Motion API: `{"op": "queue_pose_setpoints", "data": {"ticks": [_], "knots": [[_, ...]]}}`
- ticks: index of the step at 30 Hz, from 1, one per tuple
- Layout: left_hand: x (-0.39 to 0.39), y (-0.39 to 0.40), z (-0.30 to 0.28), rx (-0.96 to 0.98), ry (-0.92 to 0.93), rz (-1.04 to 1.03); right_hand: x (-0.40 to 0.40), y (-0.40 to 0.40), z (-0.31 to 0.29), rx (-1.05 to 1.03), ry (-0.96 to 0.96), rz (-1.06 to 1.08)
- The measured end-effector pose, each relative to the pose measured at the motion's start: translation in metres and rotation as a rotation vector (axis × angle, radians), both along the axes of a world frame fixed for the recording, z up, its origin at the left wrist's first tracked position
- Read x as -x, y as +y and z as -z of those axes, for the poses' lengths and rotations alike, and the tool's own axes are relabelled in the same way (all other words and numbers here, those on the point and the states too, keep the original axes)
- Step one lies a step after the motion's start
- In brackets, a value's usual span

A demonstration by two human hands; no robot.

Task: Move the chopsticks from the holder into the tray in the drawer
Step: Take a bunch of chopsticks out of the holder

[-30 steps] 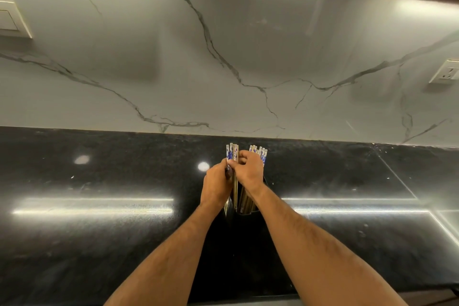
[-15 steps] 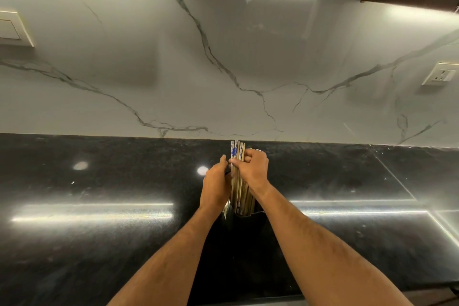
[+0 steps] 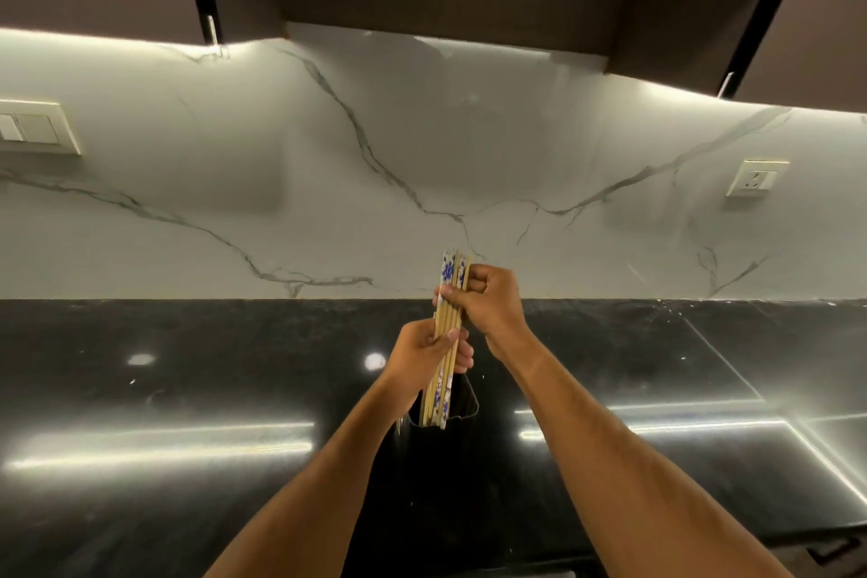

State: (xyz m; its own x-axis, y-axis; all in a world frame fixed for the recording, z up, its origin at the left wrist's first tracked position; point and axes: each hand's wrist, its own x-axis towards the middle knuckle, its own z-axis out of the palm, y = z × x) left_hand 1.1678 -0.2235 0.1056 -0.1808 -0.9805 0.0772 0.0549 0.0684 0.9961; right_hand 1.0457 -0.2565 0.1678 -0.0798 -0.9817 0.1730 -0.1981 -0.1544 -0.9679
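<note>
A bundle of tan wooden chopsticks with blue-and-white patterned ends is grasped by both hands, left hand low, right hand high, above the black holder on the glossy black countertop.

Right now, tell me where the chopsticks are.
Centre of the head view: the chopsticks are bundled in the left hand and right hand, over the black holder.

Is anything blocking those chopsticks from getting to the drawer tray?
Can't tell: neither drawer nor tray is in view. Both hands grip the chopsticks, whose lower ends sit at the holder mouth; nothing visible blocks lifting them.
</note>
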Motion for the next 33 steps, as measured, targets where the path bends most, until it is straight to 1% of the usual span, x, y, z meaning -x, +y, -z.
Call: {"op": "queue_pose_setpoints", "data": {"ticks": [6, 11, 15, 18, 21, 24, 26, 30, 31, 33], "knots": [[0.022, 0.051, 0.011, -0.107, -0.029, -0.030, 0.032, 0.040, -0.001, -0.074, -0.026, -0.038], [0.041, 0.085, 0.009, -0.151, -0.032, -0.040, 0.058, 0.065, -0.012, -0.128, 0.068, -0.127], [0.057, 0.107, 0.003, -0.148, -0.044, -0.033, 0.078, 0.081, -0.022, -0.140, 0.083, -0.151], [0.067, 0.118, 0.001, -0.152, -0.068, -0.034, 0.088, 0.086, -0.028, -0.120, 0.055, -0.137], [0.073, 0.126, 0.000, -0.169, -0.106, -0.031, 0.094, 0.086, -0.037, -0.095, -0.032, -0.062], [0.077, 0.133, 0.000, -0.172, -0.117, -0.029, 0.101, 0.087, -0.053, -0.018, -0.121, 0.033], [0.077, 0.137, 0.002, -0.166, -0.126, -0.023, 0.106, 0.086, -0.066, 0.085, -0.208, 0.106], [0.075, 0.142, 0.010, -0.153, -0.145, -0.056, 0.120, 0.083, -0.098, 0.373, -0.502, 0.289], [0.074, 0.142, 0.012, -0.149, -0.142, -0.092, 0.123, 0.081, -0.103, 0.424, -0.525, 0.333], [0.073, 0.138, 0.013, -0.145, -0.107, -0.183, 0.128, 0.079, -0.104, 0.473, -0.477, 0.381]]}}
